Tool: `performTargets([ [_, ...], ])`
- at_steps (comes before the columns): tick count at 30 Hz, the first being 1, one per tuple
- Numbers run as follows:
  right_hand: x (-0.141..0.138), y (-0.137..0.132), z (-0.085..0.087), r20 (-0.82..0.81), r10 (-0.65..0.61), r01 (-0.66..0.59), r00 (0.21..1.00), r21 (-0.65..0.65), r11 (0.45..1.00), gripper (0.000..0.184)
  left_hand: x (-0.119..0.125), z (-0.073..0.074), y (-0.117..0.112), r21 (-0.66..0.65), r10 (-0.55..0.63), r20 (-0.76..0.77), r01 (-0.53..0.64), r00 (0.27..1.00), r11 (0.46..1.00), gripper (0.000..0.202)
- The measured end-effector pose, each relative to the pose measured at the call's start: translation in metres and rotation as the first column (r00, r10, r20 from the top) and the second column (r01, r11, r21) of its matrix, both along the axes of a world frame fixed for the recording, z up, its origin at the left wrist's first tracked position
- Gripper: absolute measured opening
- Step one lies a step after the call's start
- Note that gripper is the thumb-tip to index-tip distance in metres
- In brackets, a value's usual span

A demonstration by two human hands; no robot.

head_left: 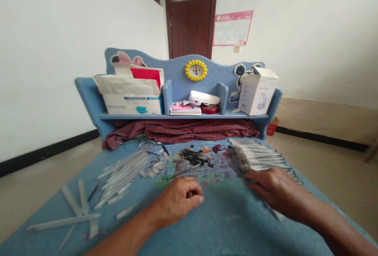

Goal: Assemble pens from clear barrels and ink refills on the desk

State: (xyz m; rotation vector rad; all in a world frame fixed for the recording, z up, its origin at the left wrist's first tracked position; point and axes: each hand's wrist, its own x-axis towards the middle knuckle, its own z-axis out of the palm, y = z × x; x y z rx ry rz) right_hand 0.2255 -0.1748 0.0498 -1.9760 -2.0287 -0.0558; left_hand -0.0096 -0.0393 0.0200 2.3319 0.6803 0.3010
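Observation:
My left hand [180, 197] rests near the middle of the blue table, its fingers loosely curled and the thumb stretched forward; nothing shows in it. Just beyond it lie a thin dark stick [184, 171] and a pile of small black parts [195, 156]. At the right, my right hand [273, 187] is closed at the near end of a row of slim white pen-like tubes [260, 153] with greyish ends. A white tube [277, 213] shows partly below its fingers, the rest hidden by the hand. Motion blurs the tubes somewhat.
More white tubes [124, 175] lie heaped at left, with several crossed white strips [81, 208] nearer. Small clear pieces [155, 166] lie beside them. At the back a blue shelf [183, 117] holds a mask box [132, 104], a white carton [258, 92] and a red tin [209, 109], above checked cloth [189, 130].

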Motion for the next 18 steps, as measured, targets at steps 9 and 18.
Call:
performTargets([
  [9,-0.073,0.075,0.015,0.272,0.033,0.003,0.962,-0.132,0.991,0.021,-0.004,-0.001,-0.003,0.127,-0.015,0.044,0.010,0.999,0.992,0.012],
  [18,-0.080,0.121,-0.001,0.263,-0.054,0.092,0.963,-0.135,0.987,0.025,-0.035,0.023,0.030,0.564,0.298,0.012,-0.253,0.954,0.786,0.019],
])
